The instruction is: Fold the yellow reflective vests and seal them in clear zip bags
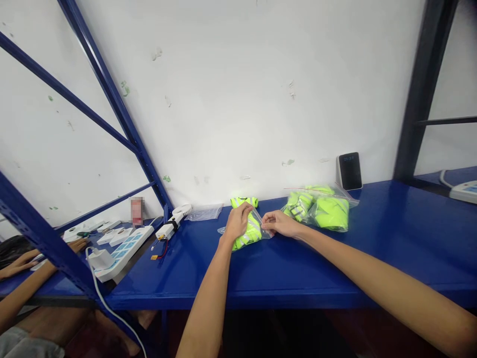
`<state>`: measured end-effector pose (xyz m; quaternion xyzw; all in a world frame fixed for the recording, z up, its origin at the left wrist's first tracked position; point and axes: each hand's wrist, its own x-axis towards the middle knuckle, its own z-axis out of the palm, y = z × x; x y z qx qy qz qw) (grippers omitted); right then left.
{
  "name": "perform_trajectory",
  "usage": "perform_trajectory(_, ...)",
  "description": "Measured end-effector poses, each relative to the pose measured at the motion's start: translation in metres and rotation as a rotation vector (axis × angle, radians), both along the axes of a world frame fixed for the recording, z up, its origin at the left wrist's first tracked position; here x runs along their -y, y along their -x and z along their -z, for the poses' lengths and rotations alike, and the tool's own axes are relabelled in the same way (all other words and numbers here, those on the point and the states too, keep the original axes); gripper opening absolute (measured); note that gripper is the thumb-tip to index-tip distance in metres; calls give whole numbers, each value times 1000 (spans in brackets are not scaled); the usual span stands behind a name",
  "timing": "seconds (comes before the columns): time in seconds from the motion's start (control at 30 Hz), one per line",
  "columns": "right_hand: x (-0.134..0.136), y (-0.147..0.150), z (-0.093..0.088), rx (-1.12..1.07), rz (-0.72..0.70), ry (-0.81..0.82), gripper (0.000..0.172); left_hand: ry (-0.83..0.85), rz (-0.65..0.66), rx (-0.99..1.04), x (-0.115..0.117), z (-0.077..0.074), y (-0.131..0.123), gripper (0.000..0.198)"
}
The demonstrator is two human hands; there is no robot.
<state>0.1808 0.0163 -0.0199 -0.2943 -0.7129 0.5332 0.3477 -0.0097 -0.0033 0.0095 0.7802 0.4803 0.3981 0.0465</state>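
A clear plastic bag (250, 232) with a folded neon-yellow reflective vest inside lies on the blue table in front of me. My left hand (239, 221) is closed on the bag's upper edge, covering part of the vest. At the bag's right corner, my right hand (278, 223) pinches the plastic between thumb and fingers. Just behind the bag rests another folded neon-yellow vest (238, 202), partly hidden by my left hand. To the right, bagged vests (330, 214) lie together in clear plastic.
A small device with a dark screen (350, 171) stands against the wall. Left of my hands are flat plastic bags (204, 213), a white fan-like device (175, 221) with wires and a power strip (124, 253). A co-worker's hands (26, 262) rest beyond the blue post (55, 243).
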Motion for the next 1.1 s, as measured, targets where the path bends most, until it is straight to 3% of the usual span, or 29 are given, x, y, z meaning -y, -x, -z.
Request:
perform_trajectory(0.37,-9,2,9,-136,-17,104,34,7,-36,-20,5,0,1,40)
perform_trajectory(0.67,-14,-5,8,-33,83,-52,23,39,8,17,13,-7,-6,34)
perform_trajectory(0.9,-11,-4,5,-21,23,-26,27,97,84,17,14,-10,-7,29)
perform_trajectory(1.0,-3,-2,2,-38,85,-106,23,107,106,28,13,-10,-7,28)
perform_trajectory(1.1,2,-1,2,-26,139,-285,18,112,102,40,12,-10,-8,30)
